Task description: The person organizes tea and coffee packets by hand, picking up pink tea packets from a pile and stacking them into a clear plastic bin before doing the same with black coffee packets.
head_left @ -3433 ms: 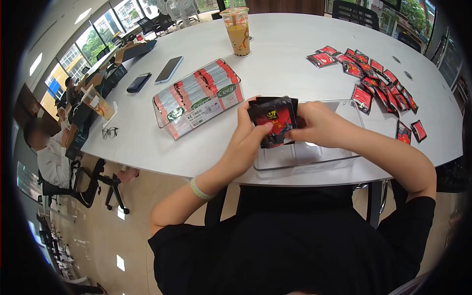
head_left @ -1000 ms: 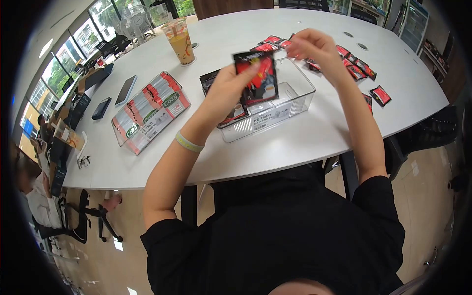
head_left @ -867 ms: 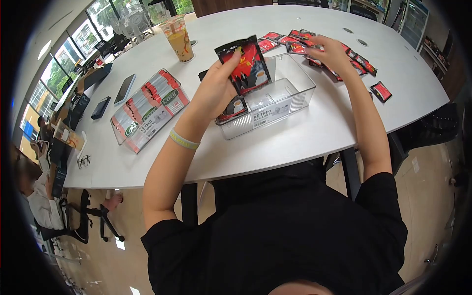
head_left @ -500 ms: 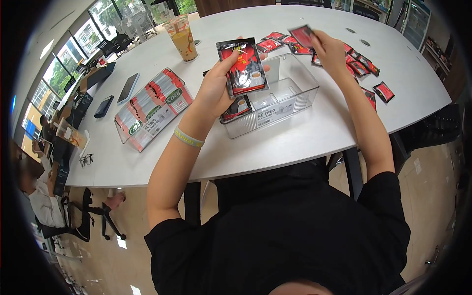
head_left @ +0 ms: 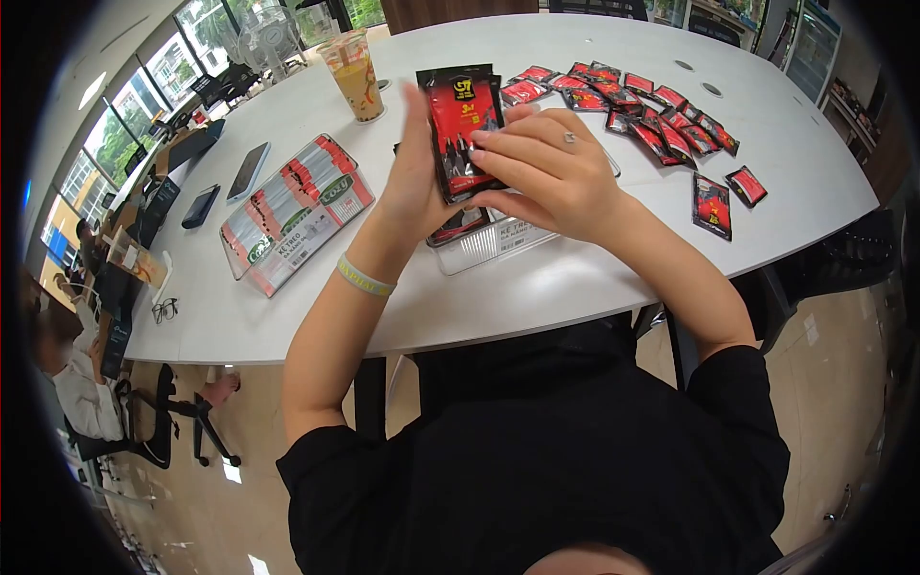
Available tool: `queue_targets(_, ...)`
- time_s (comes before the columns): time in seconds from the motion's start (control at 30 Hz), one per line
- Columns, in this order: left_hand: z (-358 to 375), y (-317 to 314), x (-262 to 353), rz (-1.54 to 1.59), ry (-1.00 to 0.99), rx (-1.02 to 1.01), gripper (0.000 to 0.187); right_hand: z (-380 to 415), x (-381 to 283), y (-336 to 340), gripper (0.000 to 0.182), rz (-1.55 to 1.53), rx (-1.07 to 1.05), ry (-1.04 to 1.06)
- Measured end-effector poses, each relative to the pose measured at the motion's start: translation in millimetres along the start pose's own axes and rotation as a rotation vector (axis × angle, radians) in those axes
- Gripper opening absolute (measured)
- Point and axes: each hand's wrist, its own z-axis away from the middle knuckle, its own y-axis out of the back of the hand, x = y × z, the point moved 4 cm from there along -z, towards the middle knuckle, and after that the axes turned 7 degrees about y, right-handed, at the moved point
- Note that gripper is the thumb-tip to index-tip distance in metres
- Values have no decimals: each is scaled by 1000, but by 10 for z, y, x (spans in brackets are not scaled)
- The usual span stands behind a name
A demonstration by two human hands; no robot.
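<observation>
Red and black sachets [head_left: 460, 129] are held in a stack above a clear plastic bin [head_left: 494, 247]. My left hand [head_left: 412, 177] grips the stack from its left side. Across the stack's lower right lies my right hand [head_left: 551, 172], its fingers closed together on the sachets. More of the same sachets show inside the bin's left end, partly hidden by my hands. Loose red sachets [head_left: 661, 120] are spread in a pile beyond the bin to the right, with two [head_left: 712, 206] lying apart nearer the table's right edge.
A second clear bin full of Cozy packets [head_left: 297, 211] stands at the left. Around it on the white table [head_left: 441, 321] are two phones [head_left: 249, 171], eyeglasses [head_left: 165, 310] and a drink cup [head_left: 356, 81]. A seated person [head_left: 86, 393] is at far left.
My right hand has come from the sachet pile, where it held one sachet, to the stack in my left hand. The stack is now more upright, and my right hand covers much of the bin.
</observation>
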Motion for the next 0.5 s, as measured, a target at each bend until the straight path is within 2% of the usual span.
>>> queue_targets(0.07,18,62,-23,-277,10,186,52,3,-37,38,46,87,25,-41)
queue_targets(0.1,41,-9,-44,-211,-7,245,36,-17,-52,31,50,61,56,-53)
queue_targets(0.13,38,21,-45,-210,-5,244,36,-18,-52,25,50,62,55,-56)
queue_targets(0.23,56,50,-44,84,7,-130,39,-28,-57,3,51,67,31,-57)
queue_targets(0.33,94,-75,4,81,-65,-130,39,-44,-31,17,54,27,56,-133)
queue_targets(0.4,69,-49,-20,97,5,-110,41,-28,-12,11,59,29,-22,-127)
queue_targets(0.47,87,-58,-37,-111,-8,41,44,-9,5,-9,68,-17,-102,-146)
queue_targets(0.5,71,-65,-49,-108,-6,37,44,4,10,5,68,-12,-105,-148)
